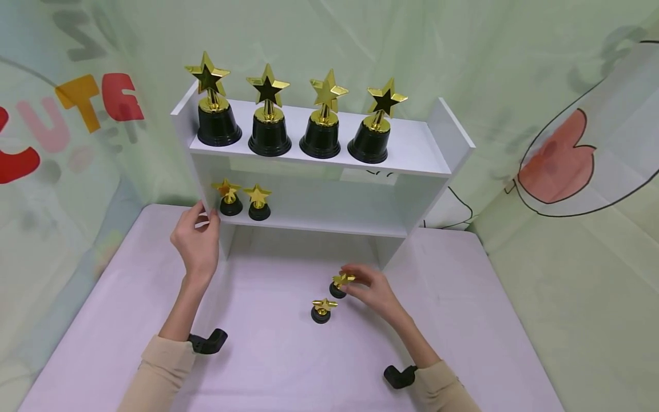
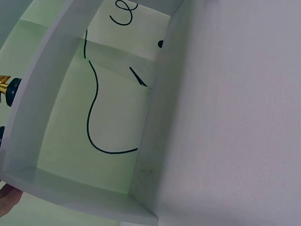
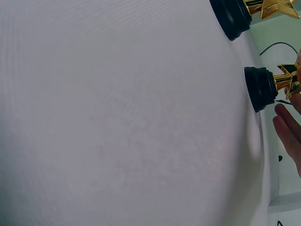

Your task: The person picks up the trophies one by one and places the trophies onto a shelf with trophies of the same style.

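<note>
My right hand point(image 1: 372, 292) pinches the gold star of a small star trophy point(image 1: 337, 290) with a black base. In the right wrist view, fingers point(image 3: 290, 136) show beside that trophy's star and base point(image 3: 259, 88). Just nearer to me, a second small trophy point(image 1: 321, 315) stands upright on the table. My left hand point(image 1: 198, 243) grips the left side panel of a white shelf unit point(image 1: 319, 223), beside two small trophies point(image 1: 230, 205) on its middle board. Only a bit of that hand point(image 2: 8, 200) shows in the left wrist view.
Several larger star trophies point(image 1: 269, 134) stand in a row on the top board, near its front edge. The unit's right side panel point(image 1: 453, 137) rises at the far end. A pale cloth point(image 1: 268, 355) covers the table, and printed curtains point(image 1: 556, 143) hang around it.
</note>
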Tool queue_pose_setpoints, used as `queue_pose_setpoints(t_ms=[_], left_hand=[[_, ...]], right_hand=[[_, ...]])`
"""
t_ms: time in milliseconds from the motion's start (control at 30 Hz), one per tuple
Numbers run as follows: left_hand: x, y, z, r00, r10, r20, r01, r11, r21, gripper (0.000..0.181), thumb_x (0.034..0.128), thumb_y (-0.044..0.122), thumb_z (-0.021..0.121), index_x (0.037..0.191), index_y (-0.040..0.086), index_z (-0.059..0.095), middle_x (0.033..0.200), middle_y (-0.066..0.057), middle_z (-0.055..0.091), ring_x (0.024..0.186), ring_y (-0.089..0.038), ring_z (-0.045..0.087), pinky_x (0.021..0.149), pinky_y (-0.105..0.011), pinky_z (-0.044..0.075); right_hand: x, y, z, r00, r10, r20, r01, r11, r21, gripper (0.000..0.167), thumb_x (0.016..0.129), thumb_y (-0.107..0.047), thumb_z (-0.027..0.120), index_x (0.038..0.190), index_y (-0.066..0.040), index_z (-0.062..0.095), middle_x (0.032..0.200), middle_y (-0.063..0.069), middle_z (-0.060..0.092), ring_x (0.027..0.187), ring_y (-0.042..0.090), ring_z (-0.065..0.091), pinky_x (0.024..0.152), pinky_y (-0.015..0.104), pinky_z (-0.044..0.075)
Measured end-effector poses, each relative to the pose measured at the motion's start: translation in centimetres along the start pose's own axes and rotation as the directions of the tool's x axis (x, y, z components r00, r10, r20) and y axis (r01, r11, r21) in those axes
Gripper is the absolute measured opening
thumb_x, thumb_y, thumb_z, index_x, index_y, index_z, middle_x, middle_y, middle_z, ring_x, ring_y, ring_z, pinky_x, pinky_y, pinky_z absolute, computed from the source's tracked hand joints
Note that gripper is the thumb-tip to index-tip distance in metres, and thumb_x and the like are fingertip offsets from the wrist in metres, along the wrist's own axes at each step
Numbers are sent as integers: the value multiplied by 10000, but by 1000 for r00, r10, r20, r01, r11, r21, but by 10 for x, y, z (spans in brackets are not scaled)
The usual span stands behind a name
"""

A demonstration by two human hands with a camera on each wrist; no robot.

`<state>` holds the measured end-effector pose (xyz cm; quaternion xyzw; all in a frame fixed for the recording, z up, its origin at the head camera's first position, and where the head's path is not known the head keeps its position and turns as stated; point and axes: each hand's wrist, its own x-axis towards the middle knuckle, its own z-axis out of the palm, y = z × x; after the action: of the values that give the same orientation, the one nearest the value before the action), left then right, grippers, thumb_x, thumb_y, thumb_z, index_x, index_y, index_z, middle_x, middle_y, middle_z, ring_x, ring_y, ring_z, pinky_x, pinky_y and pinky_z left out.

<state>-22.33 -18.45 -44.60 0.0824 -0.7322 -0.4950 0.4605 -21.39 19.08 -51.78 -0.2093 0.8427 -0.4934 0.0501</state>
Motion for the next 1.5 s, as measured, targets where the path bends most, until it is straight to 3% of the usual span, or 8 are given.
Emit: queue_pose_setpoints(t_ms=[167, 400, 533, 1033, 1367, 1500], left_hand=[[0, 0, 2, 1000, -10, 1, 10, 1000, 2, 248, 912, -40, 676, 1139, -13, 773, 971, -235, 732, 812, -338, 711, 694, -60, 493], [0, 2, 2, 1000, -17, 6, 17, 1000, 6, 244, 918, -31, 672, 1141, -17, 769, 976, -236, 730, 822, -340, 712, 697, -65, 489], [-1, 2, 1, 1000, -19, 10, 18, 1000, 9, 252, 921, -30, 674, 1153, -11, 769, 979, -233, 732, 826, -339, 712, 698, -59, 486], [-1, 2, 0, 1000, -16, 8, 16, 1000, 6, 266, 924, -29, 679, 1173, 2, 767, 987, -228, 739, 818, -323, 707, 698, -35, 467], [-1, 3, -1, 1000, -11, 7, 11, 1000, 6, 246, 924, -20, 684, 1152, 1, 774, 973, -221, 738, 813, -332, 714, 697, -76, 494], [-1, 3, -1, 1000, -14, 6, 14, 1000, 5, 247, 926, -19, 682, 1154, 0, 773, 975, -222, 738, 816, -329, 713, 697, -50, 477]], right_hand=[[0, 3, 3, 1000, 14, -9, -14, 1000, -19, 412, 891, -108, 799, 1270, -1, 680, 1229, 116, 721, 1131, 270, 678, 1020, 440, 555], [-2, 6, 5, 999, 47, -26, -48, 998, -34, 289, 920, -142, 774, 1202, -91, 734, 1166, 70, 744, 1071, 203, 700, 977, 287, 570], [-2, 7, 6, 998, 42, -38, -43, 999, -32, 253, 927, -115, 761, 1177, -80, 741, 1138, 84, 751, 1033, 201, 718, 917, 241, 583], [-3, 7, 6, 994, 58, -88, -60, 998, -21, 194, 926, -98, 757, 1118, -68, 768, 1116, 106, 769, 1019, 206, 730, 904, 282, 600], [-5, -1, 0, 992, 77, -99, -83, 995, -59, 204, 935, -95, 744, 1137, -71, 766, 1140, 110, 755, 1084, 278, 710, 937, 361, 601], [-7, -7, -5, 992, 69, -102, -77, 994, -76, 216, 939, -85, 738, 1152, -63, 762, 1154, 118, 751, 1072, 269, 711, 913, 336, 608]])
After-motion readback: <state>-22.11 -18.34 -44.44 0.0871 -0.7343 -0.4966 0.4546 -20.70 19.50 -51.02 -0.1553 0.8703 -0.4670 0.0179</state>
